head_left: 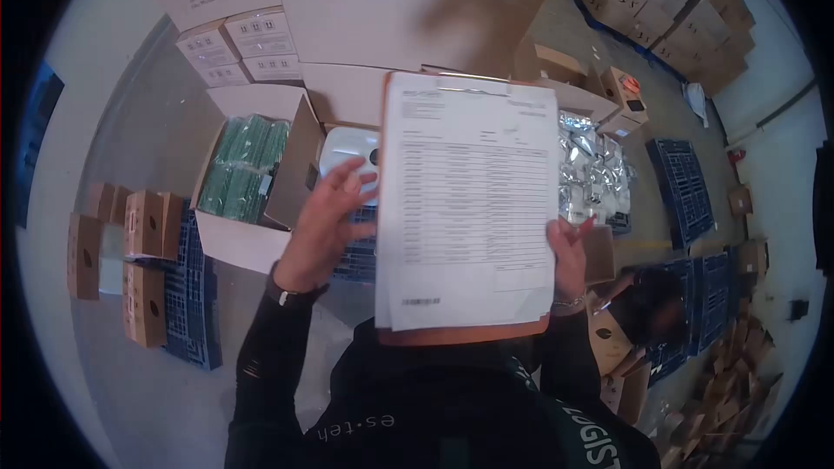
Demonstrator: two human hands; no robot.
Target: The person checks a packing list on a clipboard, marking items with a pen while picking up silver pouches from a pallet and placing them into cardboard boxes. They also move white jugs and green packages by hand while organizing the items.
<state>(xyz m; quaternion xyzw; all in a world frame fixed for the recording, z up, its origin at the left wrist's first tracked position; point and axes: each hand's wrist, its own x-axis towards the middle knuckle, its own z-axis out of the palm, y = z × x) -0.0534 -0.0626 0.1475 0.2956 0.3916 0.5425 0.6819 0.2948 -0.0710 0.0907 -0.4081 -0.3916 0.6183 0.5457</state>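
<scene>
A brown clipboard (pixel 460 336) stands upright in front of my chest, with printed sheets (pixel 469 208) under its metal clip (pixel 472 89). Dense rows of a table fill most of the top page, and a small barcode sits at its lower left. My right hand (pixel 569 260) grips the board's right edge, the fingers behind it hidden. A slim red object (pixel 585 227), like a pen, sticks out by that hand's fingertips. Just left of the board, my left hand (pixel 323 230) is raised with its fingers spread and holds nothing.
Left of the board, an open carton (pixel 248 247) holds green packs (pixel 243 168). Silver pouches (pixel 595 169) are heaped on the right. Large cartons (pixel 391 9) stand ahead. Blue pallets (pixel 682 191) lie on the floor, and a person (pixel 651 304) is bent over at the lower right.
</scene>
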